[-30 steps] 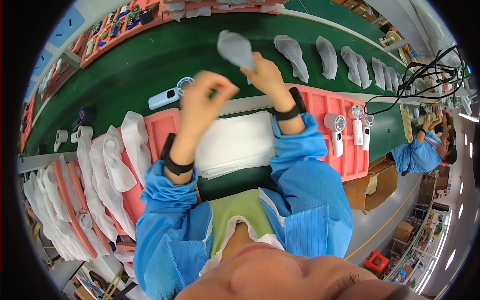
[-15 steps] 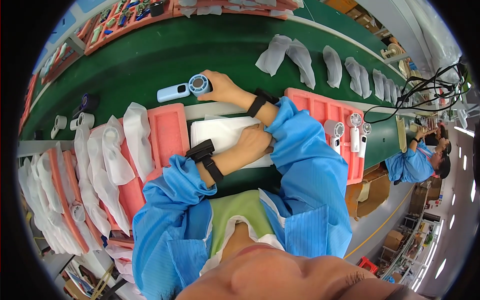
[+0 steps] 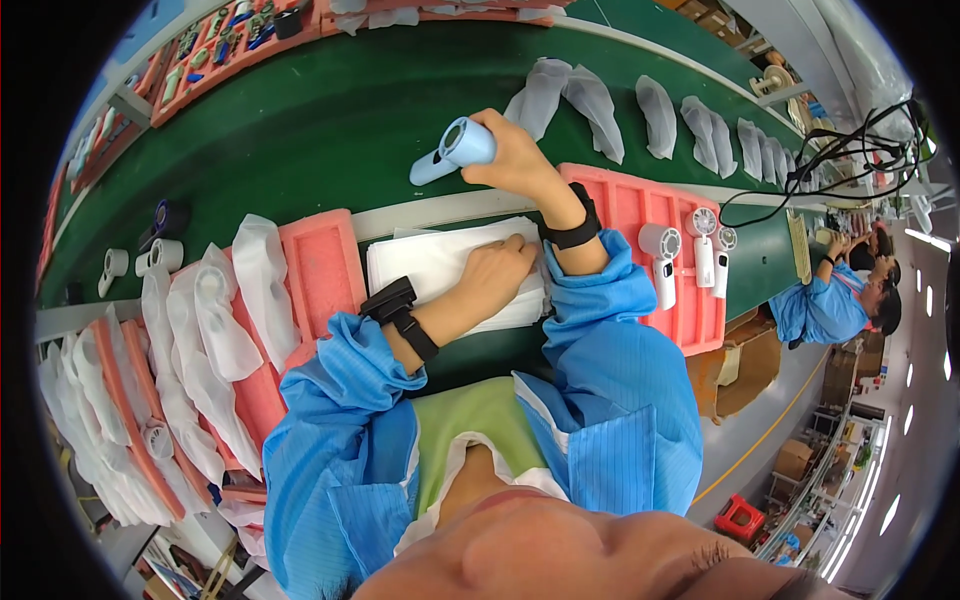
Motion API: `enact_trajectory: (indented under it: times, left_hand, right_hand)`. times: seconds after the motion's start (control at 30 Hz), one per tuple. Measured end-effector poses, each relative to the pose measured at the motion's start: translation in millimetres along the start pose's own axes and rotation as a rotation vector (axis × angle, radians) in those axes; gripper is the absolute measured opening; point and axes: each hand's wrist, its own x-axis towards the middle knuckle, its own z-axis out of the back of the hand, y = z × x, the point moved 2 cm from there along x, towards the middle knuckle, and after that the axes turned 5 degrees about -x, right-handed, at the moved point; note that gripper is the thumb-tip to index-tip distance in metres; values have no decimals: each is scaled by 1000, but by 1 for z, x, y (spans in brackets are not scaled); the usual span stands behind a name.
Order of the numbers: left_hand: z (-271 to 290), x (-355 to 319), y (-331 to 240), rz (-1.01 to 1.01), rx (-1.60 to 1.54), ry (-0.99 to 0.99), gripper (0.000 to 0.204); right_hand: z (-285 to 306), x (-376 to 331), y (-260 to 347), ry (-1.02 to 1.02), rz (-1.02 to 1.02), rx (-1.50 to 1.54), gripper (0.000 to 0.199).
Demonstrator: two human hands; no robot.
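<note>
My right hand (image 3: 512, 155) grips a light blue handheld fan (image 3: 452, 151) and holds it lifted over the green conveyor belt (image 3: 330, 130), fan head toward me. My left hand (image 3: 494, 272) rests flat on a stack of white bags (image 3: 440, 270) lying on the bench in front of me, fingers touching the top bag. Both wrists wear black straps and both arms are in blue sleeves.
A pink foam tray (image 3: 620, 215) to the right holds three white fans (image 3: 662, 255). Another pink tray (image 3: 318, 270) and several bagged fans (image 3: 215, 320) lie to the left. Bagged items (image 3: 595, 95) line the belt. A co-worker in blue (image 3: 835, 300) sits at far right.
My right hand put a bagged item on the belt, reached left, picked up the blue fan and lifted it. My left hand dropped onto the bag stack.
</note>
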Motion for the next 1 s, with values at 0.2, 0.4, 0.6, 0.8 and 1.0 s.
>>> enact_trajectory:
  times: [0.2,0.4,0.6,0.8,1.0]
  left_hand:
    - [20,23,14,103,-322,108,20]
    - [60,39,32,315,-815,132,16]
    - [111,46,28,326,-1040,-64,12]
    - [127,43,22,348,-1207,-456,8]
    - [140,42,37,223,-1621,-620,8]
  right_hand:
    - [35,-2,-41,-94,-315,313,57]
    - [118,-38,-25,-273,-134,689,58]
    - [147,-67,-15,-153,97,621,64]
    - [91,-37,24,21,142,389,64]
    - [37,-28,49,-135,321,-35,71]
